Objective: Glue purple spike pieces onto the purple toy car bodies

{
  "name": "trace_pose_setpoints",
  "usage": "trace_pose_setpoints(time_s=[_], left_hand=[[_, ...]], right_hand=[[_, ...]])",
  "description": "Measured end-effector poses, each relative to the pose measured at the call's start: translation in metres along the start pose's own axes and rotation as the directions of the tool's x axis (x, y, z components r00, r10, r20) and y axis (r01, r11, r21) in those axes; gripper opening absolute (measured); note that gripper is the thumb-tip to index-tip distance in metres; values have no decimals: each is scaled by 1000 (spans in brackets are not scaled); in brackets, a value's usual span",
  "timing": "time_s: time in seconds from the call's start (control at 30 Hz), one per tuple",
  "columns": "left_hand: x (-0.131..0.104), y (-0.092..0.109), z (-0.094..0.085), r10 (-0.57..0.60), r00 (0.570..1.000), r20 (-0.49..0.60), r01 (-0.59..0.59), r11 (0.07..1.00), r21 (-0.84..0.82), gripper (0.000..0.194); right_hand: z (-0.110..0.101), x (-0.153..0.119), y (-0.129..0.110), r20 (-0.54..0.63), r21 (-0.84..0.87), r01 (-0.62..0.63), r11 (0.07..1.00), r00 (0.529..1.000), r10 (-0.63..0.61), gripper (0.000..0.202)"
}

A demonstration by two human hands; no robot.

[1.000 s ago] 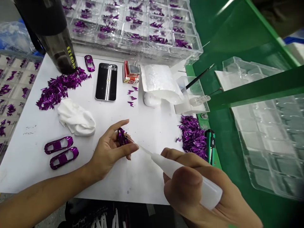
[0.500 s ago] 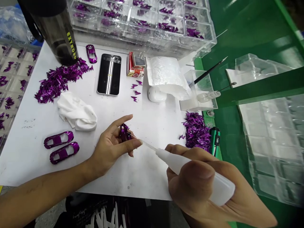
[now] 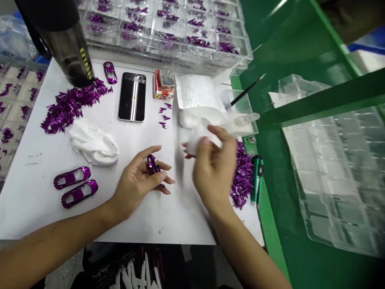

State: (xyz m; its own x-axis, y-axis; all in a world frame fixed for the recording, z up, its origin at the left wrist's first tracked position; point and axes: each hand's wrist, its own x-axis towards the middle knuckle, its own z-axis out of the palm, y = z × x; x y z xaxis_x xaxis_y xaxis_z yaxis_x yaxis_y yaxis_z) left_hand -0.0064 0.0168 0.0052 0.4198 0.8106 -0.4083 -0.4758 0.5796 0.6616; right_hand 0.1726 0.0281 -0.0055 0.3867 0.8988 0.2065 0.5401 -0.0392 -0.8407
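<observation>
from where i stood, the left hand (image 3: 140,178) reached in from the lower left, its fingers partly spread and its thumb pressing a small purple toy car (image 3: 154,168) against them. the right hand (image 3: 215,166) came up from the lower right, wrist raised above the white table (image 3: 162,230), fingers curled and clamped on a white bottle (image 3: 196,138). that hand was blurred, so i couldn't make out the exact finger contact.

the table's front edge ran below both hands, and its right edge met a green rail (image 3: 272,230), with a green knife (image 3: 258,172) lying beside it. the right hand was over the near side of a heap of purple bits (image 3: 241,176), close below a white packet (image 3: 200,96) and a small white case (image 3: 188,119). table surface showed between the two hands, and between the left hand and the phone (image 3: 132,97). a white cloth (image 3: 94,142) and a pair of car shells (image 3: 76,184) lay to its left.

half a second earlier the bottle's thin tip had pointed into the toy car; now the bottle was away from it, farther up the table, while the left hand kept its hold.
</observation>
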Motion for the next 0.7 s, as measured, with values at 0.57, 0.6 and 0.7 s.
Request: trace_pose_setpoints(time_s=[0.57, 0.6, 0.7], left_hand=[[-13, -2, 3, -4, 1000, 7, 2, 986, 167, 70], [-14, -2, 3, -1, 1000, 16, -1, 985, 174, 66], [-14, -3, 2, 8, 999, 37, -14, 984, 176, 53]], right_hand=[[-100, -29, 36, 127, -810, 256, 527, 955, -269, 27], [-100, -27, 41, 169, -833, 301, 465, 938, -304, 28], [-96, -15, 48, 293, -831, 437, 344, 869, -399, 25]])
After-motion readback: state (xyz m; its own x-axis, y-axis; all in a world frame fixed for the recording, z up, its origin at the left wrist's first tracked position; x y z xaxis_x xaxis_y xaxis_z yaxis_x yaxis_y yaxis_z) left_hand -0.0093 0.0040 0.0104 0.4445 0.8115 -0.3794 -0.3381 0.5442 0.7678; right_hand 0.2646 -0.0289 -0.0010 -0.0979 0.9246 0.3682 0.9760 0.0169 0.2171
